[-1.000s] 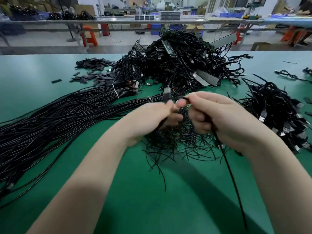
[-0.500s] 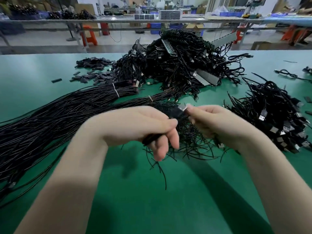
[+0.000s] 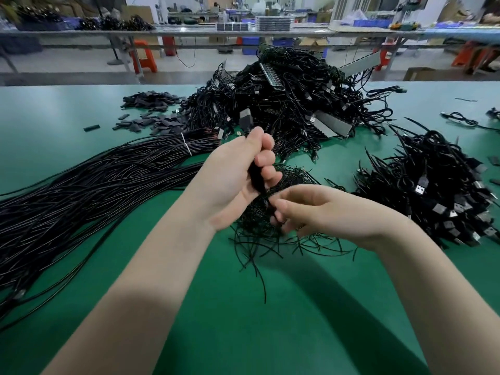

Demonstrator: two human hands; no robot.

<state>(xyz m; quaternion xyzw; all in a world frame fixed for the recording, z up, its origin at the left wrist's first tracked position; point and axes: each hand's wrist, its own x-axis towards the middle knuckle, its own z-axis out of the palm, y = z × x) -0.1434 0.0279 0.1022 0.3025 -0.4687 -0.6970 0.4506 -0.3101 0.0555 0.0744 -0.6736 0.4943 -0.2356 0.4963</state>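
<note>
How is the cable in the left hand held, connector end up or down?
Up: the connector sticks out above the left hand gripping the cable.

Centre of frame: left hand (image 3: 232, 174) grips 1 black cable (image 3: 255, 177) upright; right hand (image 3: 324, 212) pinches it just below, above loose wires (image 3: 259, 239) on the green table (image 3: 297, 320).

Green table (image 3: 67, 109), far workbench (image 3: 189, 33), perhaps stools (image 3: 145, 57)
</note>
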